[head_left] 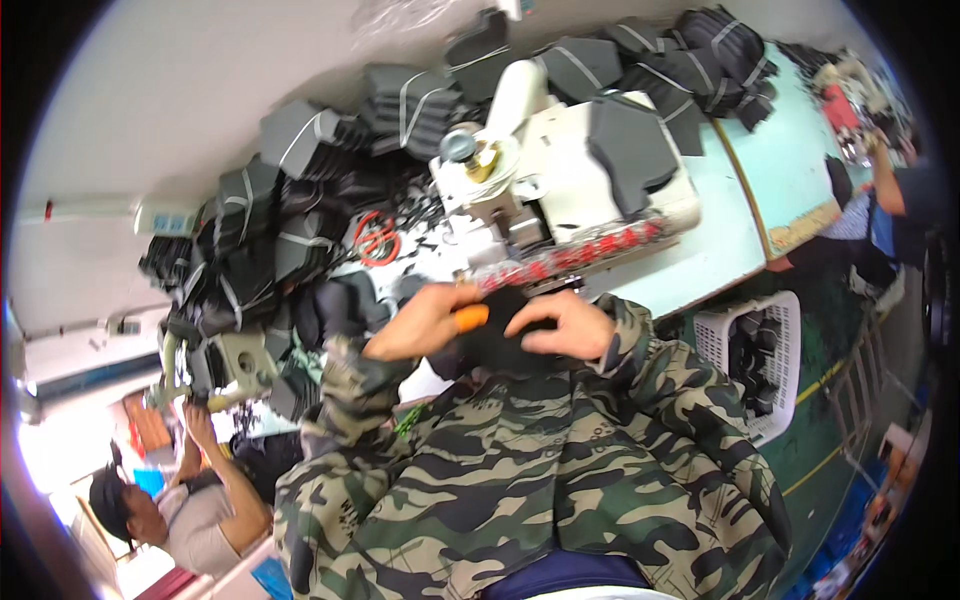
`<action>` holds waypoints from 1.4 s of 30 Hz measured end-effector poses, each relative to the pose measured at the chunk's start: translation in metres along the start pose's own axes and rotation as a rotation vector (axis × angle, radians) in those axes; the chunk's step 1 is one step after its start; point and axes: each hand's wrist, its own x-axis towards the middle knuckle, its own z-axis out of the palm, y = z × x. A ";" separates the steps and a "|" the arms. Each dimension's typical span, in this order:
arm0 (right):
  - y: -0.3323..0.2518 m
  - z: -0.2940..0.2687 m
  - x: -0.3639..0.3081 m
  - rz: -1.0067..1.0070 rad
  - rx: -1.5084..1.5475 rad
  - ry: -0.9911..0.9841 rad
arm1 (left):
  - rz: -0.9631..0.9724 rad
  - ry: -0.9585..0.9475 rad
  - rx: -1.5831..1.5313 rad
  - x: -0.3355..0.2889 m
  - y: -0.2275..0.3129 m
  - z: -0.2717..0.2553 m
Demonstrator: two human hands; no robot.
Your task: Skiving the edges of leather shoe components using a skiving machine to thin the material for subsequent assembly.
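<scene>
Both hands (425, 322) (570, 328) (left with orange finger cover (471, 318)) touch black material (503, 335).

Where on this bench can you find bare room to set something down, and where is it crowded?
Bare pale tabletop shows between the white machine and the brown strip, and right of that strip. It is crowded left of and behind the machine, with tied dark bundles and an orange cord.
</scene>
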 end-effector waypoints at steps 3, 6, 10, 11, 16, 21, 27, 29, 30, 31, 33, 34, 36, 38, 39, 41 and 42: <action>0.011 0.006 0.007 0.031 0.035 0.416 | -0.383 0.003 -0.327 0.013 -0.005 -0.009; 0.009 0.012 0.016 0.043 0.048 0.434 | -0.400 -0.018 -0.190 0.018 -0.013 -0.021; 0.016 0.025 0.011 0.058 0.071 0.517 | -0.281 -0.054 0.047 0.045 -0.013 -0.036; 0.016 0.027 0.003 0.055 0.017 0.553 | -0.192 -0.086 0.112 0.061 -0.012 -0.037; -0.014 -0.008 -0.011 -0.288 -0.449 0.656 | -0.162 0.042 0.139 0.085 -0.002 -0.038; -0.078 -0.060 -0.005 -0.256 -0.923 0.684 | -0.155 0.274 0.289 0.059 -0.002 0.003; -0.033 0.007 -0.034 0.096 0.261 0.252 | -0.270 0.122 -1.142 0.005 0.016 0.048; -0.032 0.013 -0.032 0.182 0.198 0.142 | -0.340 0.014 -0.836 0.009 -0.001 0.028; -0.020 0.017 -0.021 0.183 0.423 0.191 | -0.380 -0.009 -0.682 0.007 -0.009 0.021; -0.010 0.018 -0.014 0.186 0.647 0.261 | -0.376 -0.005 -0.682 0.008 -0.010 0.016; -0.005 0.017 -0.001 0.182 0.577 0.293 | -0.302 0.085 -0.223 0.013 -0.013 0.008; -0.004 0.019 0.004 0.186 0.549 0.254 | -0.296 0.112 -0.059 0.018 -0.017 0.003; -0.002 0.024 0.014 0.181 0.517 0.256 | -0.301 0.108 -0.029 0.022 -0.020 -0.008; -0.009 0.025 0.016 0.163 0.527 0.280 | -0.289 0.103 -0.010 0.027 -0.022 -0.015; -0.009 0.025 0.017 0.152 0.532 0.293 | -0.284 0.097 -0.013 0.036 -0.023 -0.017; -0.006 0.023 0.009 0.121 0.479 0.336 | -0.198 0.099 0.229 0.050 -0.005 -0.025; -0.003 0.024 0.004 0.087 0.535 0.468 | -0.183 0.084 0.312 0.063 0.010 -0.030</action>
